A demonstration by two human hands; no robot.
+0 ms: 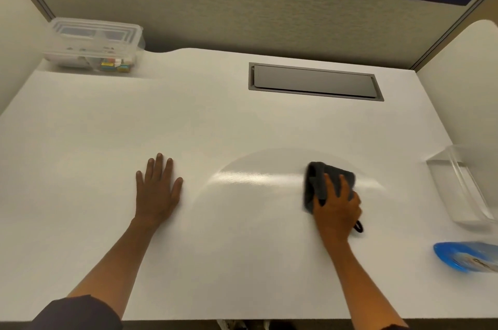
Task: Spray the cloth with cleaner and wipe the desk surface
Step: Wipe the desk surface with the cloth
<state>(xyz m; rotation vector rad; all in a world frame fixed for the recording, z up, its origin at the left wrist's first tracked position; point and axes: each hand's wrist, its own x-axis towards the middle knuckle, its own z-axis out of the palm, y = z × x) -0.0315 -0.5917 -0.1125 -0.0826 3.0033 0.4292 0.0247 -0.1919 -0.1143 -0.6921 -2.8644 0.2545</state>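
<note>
Right hand (336, 208) presses dark cloth (327, 181) flat on desk (242, 119), fingers spread over it — wiping. Left hand (159, 189) lies flat, fingers apart, likely bracing.

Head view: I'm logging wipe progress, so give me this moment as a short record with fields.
left hand: flat on the desk, holding nothing
right hand: pressing the dark cloth onto the desk
desk: white, shiny damp arc around the cloth
blue cleaner bottle: lying at the right edge
clear tray: right side
lidded clear box: far left corner
grey cable hatch: closed, far centre
</note>
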